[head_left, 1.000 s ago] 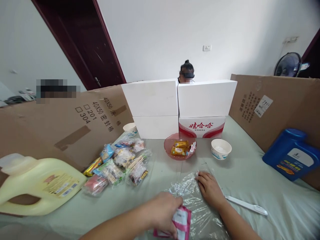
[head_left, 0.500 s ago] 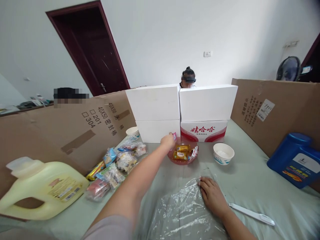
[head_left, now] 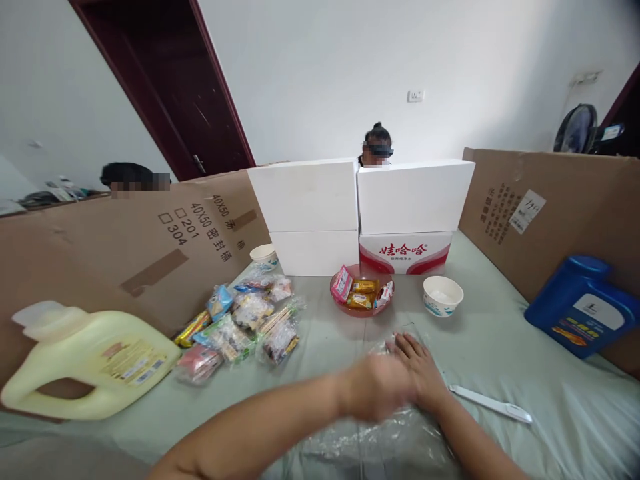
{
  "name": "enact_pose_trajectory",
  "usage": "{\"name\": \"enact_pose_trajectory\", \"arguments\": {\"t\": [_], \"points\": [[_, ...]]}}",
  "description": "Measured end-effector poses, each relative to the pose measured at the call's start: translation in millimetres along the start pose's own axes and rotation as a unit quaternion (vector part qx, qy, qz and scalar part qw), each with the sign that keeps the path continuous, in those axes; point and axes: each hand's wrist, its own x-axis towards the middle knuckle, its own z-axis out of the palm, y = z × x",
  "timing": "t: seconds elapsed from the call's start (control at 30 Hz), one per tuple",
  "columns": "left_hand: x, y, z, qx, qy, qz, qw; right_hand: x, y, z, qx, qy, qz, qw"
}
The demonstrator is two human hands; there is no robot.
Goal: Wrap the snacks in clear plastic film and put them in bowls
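A clear plastic bag (head_left: pixel 395 437) lies on the pale green table in front of me. My right hand (head_left: pixel 419 370) rests flat on its far edge, fingers spread. Blurred with motion, my left hand (head_left: pixel 373 387) is over the bag right beside the right hand, and I cannot see anything in it. Further back stands a red bowl (head_left: pixel 361 308) holding a pink snack packet (head_left: pixel 342 283) and other wrapped snacks.
A pile of snack packets (head_left: pixel 240 323) lies left of the bowl. A yellow jug (head_left: pixel 85 363) sits at left, a blue jug (head_left: pixel 580 303) at right, a white paper cup (head_left: pixel 443 295) and a white knife (head_left: pixel 493 403) nearby. Cardboard walls and white boxes (head_left: pixel 360 200) enclose the table; another person sits behind.
My left hand carried the pink packet from the bag to the red bowl, left it there, and came back over the bag. My right hand stayed on the bag.
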Motion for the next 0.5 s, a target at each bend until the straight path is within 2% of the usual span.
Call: {"name": "enact_pose_trajectory", "arguments": {"t": [0.03,0.07,0.1,0.13,0.2,0.23,0.3,0.33,0.37,0.4,0.5], "points": [[-8.9,23.6,14.9,-0.003,-0.022,0.087,0.996,0.6,-1.0,-0.7,-0.013,-0.018,0.003,1.000],[-17.6,41.4,29.5,0.016,-0.034,0.108,0.993,1.2,-2.1,-1.5,-0.024,-0.037,0.006,0.999],[-25.7,52.3,42.8,0.030,-0.046,0.091,0.994,1.6,-3.3,-2.3,-0.033,-0.053,0.010,0.998],[-33.2,55.8,53.7,0.041,-0.053,0.045,0.997,1.9,-4.3,-3.2,-0.039,-0.065,0.012,0.997],[-47.2,44.4,65.8,0.064,-0.045,-0.130,0.988,1.9,-5.9,-5.4,-0.045,-0.083,0.010,0.996],[-53.8,33.0,66.9,0.071,-0.038,-0.239,0.968,1.9,-6.6,-6.9,-0.046,-0.086,0.010,0.995],[-65.7,8.9,61.4,0.076,-0.033,-0.428,0.900,2.8,-8.4,-11.2,-0.048,-0.096,0.011,0.994],[-70.2,-0.4,56.9,0.083,-0.031,-0.490,0.867,4.1,-10.2,-13.9,-0.051,-0.105,0.014,0.993],[-73.2,-6.7,52.5,0.089,-0.027,-0.522,0.848,6.2,-12.9,-16.8,-0.055,-0.116,0.019,0.992],[-74.3,-10.0,49.1,0.092,-0.019,-0.526,0.845,9.0,-16.7,-19.7,-0.059,-0.127,0.026,0.990],[-68.4,-9.7,49.1,0.061,0.022,-0.434,0.899,19.5,-34.4,-25.7,-0.066,-0.141,0.039,0.987]]}}
